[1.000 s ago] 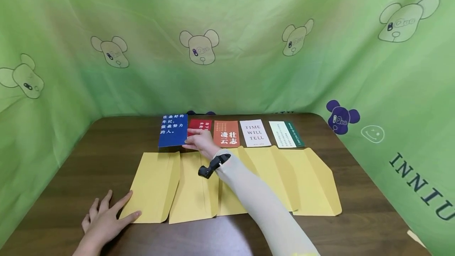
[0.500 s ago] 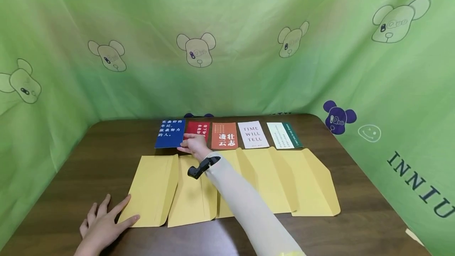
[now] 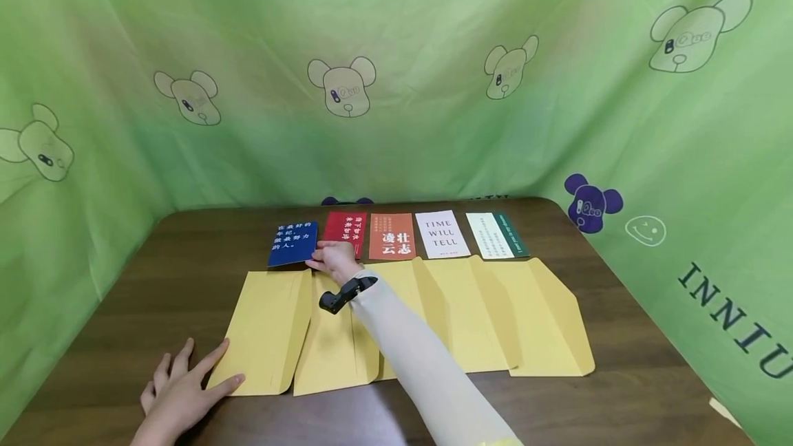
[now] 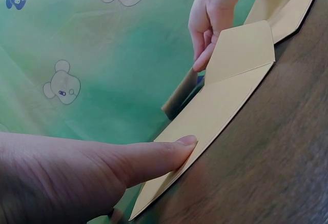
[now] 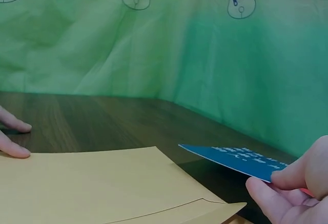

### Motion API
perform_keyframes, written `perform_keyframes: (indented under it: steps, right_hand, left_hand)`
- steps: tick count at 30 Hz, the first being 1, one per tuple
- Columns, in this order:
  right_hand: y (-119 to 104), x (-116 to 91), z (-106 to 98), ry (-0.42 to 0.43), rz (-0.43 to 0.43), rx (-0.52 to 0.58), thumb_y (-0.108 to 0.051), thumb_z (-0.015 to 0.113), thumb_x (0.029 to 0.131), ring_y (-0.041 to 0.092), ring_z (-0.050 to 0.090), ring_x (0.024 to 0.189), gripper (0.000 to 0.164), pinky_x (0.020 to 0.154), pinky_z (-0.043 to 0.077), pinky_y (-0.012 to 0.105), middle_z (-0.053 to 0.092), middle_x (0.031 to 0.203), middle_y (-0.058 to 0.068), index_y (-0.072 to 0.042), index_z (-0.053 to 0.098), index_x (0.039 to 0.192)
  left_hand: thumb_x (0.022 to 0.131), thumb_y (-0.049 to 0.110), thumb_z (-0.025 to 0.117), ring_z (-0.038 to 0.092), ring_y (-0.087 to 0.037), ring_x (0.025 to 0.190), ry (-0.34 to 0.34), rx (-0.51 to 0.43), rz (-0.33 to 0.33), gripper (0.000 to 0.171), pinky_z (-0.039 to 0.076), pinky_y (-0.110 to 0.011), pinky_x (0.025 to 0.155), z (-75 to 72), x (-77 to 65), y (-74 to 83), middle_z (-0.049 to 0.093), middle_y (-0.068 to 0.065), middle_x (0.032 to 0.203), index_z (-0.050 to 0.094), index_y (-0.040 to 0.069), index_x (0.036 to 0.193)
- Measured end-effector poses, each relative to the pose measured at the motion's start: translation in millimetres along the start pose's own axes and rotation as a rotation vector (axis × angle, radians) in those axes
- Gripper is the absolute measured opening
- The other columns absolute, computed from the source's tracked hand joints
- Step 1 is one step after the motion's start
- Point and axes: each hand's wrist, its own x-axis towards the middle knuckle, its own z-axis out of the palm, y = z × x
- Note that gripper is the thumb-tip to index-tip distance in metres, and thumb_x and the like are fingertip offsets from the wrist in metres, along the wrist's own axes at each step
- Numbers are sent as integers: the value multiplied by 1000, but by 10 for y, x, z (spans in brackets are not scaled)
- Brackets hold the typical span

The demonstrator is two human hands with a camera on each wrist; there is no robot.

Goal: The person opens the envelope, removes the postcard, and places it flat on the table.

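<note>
My right hand (image 3: 336,260) pinches the right edge of a blue card (image 3: 293,244) with white lettering, between thumb and fingers. In the right wrist view the blue card (image 5: 236,158) is tilted and raised off the table, just beyond a yellow envelope (image 5: 102,183). At the lower left, my left hand (image 3: 182,391) rests with spread fingers on the table and the left edge of the leftmost yellow envelope (image 3: 266,329). The left wrist view has the left thumb (image 4: 159,160) lying straight on that envelope, whose flap is unfolded.
Right of the blue card lie a red card (image 3: 347,226), an orange card (image 3: 392,236), a white card (image 3: 442,234) and a white-and-green card (image 3: 497,235). Several yellow envelopes overlap in a row before them. A green printed curtain (image 3: 396,150) encloses the wooden table (image 3: 149,281).
The right hand has brought the blue card down and slightly left, toward the leftmost envelope, uncovering more of the red card. The left hand stays in place on the envelope.
</note>
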Motion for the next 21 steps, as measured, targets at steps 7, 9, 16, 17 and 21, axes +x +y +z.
perform_keyframes:
  steps: [7, 9, 16, 17, 21]
  right_hand:
    - [14, -17, 14, -37, 27, 41, 12, 53, 96, 39, 50, 129, 41, 93, 53, 39, 45, 144, 30, 14, 50, 136]
    - [-5, -28, 18, -50, 39, 44, 10, 51, 97, 38, 49, 128, 39, 95, 52, 39, 47, 139, 29, 15, 50, 136]
    - [-55, -56, 43, -136, 72, 59, -3, 41, 103, 45, 37, 138, 46, 109, 38, 47, 35, 147, 38, 16, 35, 144]
    - [-64, -56, 45, -145, 74, 59, -4, 40, 103, 46, 35, 140, 47, 110, 36, 47, 32, 149, 38, 16, 34, 145]
    - [-97, -45, 46, -172, 87, 59, -6, 40, 104, 48, 26, 143, 50, 113, 31, 49, 23, 153, 38, 13, 30, 149]
  left_hand:
    - [85, 66, 63, -12, -63, 137, 3, -6, -2, 90, 7, -80, 93, 10, -11, -3, -3, -34, 157, 36, 15, 155]
    - [85, 67, 63, -12, -63, 137, 3, -7, -2, 91, 6, -80, 93, 7, -8, -2, -3, -34, 157, 36, 15, 155]
    - [85, 67, 63, -11, -63, 137, 3, -9, -8, 91, 6, -80, 93, 1, -8, -6, -2, -35, 157, 37, 15, 155]
    - [85, 67, 63, -11, -63, 137, 3, -10, -7, 91, 6, -80, 93, 2, -9, -6, -2, -35, 157, 37, 15, 155]
    - [86, 66, 63, -11, -63, 137, 13, -18, 4, 90, 6, -80, 93, 6, -11, -10, -2, -34, 157, 37, 15, 154]
